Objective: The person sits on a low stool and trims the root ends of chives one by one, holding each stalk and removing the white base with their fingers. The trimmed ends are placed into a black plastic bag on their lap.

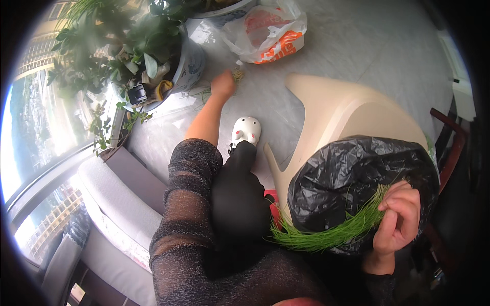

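In my right hand (398,220) is a bunch of long thin green grass-like stalks (329,235), pinched near the pale root end. The bunch hangs leftward over the near edge of a black plastic bag (329,179), which lies on a beige plastic stool (333,103). My left hand (223,85) is stretched forward, low over the grey floor, its fingers curled around a small tuft of stalks (238,75). Pale ends stick out on its right side and thin green blades on its left.
Leafy plants grow in a blue-and-white ceramic pot (189,61) at the left, with gloves (155,90) on its rim. A white plastic bag (264,32) with orange print stands on the floor ahead. A cushioned grey seat (122,199) is by the window. My white slipper (247,130) is below my left hand.
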{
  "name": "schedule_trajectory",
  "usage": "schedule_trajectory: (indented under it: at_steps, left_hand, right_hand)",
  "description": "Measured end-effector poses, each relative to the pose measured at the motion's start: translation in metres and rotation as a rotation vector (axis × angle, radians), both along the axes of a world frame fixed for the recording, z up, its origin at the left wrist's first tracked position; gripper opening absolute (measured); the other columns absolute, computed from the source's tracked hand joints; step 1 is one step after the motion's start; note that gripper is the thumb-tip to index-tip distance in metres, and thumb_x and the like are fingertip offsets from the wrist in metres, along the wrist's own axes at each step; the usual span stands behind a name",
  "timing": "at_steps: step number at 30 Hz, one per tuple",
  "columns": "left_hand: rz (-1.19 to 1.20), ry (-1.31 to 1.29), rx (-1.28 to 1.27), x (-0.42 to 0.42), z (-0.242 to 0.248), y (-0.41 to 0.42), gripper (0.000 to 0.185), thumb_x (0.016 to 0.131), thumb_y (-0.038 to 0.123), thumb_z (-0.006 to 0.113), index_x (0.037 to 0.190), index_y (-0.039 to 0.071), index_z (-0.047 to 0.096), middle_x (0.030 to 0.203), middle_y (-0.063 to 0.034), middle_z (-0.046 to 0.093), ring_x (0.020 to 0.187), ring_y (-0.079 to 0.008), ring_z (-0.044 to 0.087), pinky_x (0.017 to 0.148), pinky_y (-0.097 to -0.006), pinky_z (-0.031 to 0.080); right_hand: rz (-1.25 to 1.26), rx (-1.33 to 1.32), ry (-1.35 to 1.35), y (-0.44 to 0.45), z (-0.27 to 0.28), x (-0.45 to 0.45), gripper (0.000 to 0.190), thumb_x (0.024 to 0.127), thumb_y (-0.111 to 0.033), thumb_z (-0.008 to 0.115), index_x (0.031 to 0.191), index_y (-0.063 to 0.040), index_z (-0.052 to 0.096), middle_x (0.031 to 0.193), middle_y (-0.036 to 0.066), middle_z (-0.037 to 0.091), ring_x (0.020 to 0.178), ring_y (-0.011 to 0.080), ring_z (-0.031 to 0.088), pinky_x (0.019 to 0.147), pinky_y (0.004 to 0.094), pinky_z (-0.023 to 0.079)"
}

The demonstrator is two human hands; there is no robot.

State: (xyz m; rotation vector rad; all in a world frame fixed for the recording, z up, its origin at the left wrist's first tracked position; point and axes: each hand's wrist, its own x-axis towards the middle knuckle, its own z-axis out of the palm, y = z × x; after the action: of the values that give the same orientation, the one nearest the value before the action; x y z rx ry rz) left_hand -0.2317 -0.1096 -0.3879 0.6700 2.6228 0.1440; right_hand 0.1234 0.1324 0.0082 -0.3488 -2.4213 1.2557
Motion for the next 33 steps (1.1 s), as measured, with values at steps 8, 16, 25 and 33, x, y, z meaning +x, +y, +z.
schedule_trajectory:
  at_steps: [8, 16, 25, 33]
  left_hand:
    - [0.035, -0.137, 0.099, 0.001, -0.023, 0.013, 0.041, 0.093, 0.014, 0.052, 0.134, 0.013, 0.056, 0.127, -0.0193, 0.066, 0.117, -0.0399, 0.063, 0.097, -0.0518, 0.051]
    - [-0.001, -0.08, 0.307, -0.004, -0.007, -0.009, 0.05, 0.09, 0.011, 0.056, 0.14, 0.015, 0.057, 0.135, -0.0121, 0.063, 0.123, -0.0367, 0.06, 0.103, -0.047, 0.049]
    - [0.068, -0.192, 0.477, -0.017, 0.105, -0.013, 0.036, 0.093, 0.018, 0.062, 0.124, 0.003, 0.068, 0.101, -0.0198, 0.075, 0.096, -0.0313, 0.074, 0.088, -0.0386, 0.056]
    - [-0.002, -0.608, 1.085, 0.086, 0.34, 0.046, 0.019, 0.104, 0.012, 0.058, 0.108, -0.003, 0.069, 0.082, -0.0027, 0.066, 0.079, -0.0118, 0.064, 0.08, -0.0274, 0.051]
  right_hand:
    - [0.028, -0.031, -0.009, -0.004, -0.001, 0.003, 0.009, 0.098, -0.005, 0.049, 0.103, -0.005, 0.056, 0.089, 0.009, 0.048, 0.069, 0.0175, 0.044, 0.07, 0.0346, 0.04]
    - [-0.001, 0.004, 0.023, -0.003, 0.0, 0.002, 0.012, 0.089, 0.002, 0.056, 0.1, -0.003, 0.061, 0.087, 0.01, 0.054, 0.066, 0.0206, 0.05, 0.062, 0.0345, 0.044]
    - [-0.12, 0.03, -0.003, -0.003, 0.001, 0.01, 0.019, 0.086, 0.011, 0.061, 0.103, 0.005, 0.068, 0.096, 0.013, 0.065, 0.084, 0.0204, 0.062, 0.074, 0.0282, 0.049]
    - [-0.127, 0.053, 0.082, 0.021, -0.009, 0.014, 0.011, 0.091, 0.005, 0.065, 0.101, 0.003, 0.068, 0.088, 0.006, 0.063, 0.075, 0.0138, 0.058, 0.069, 0.0267, 0.047]
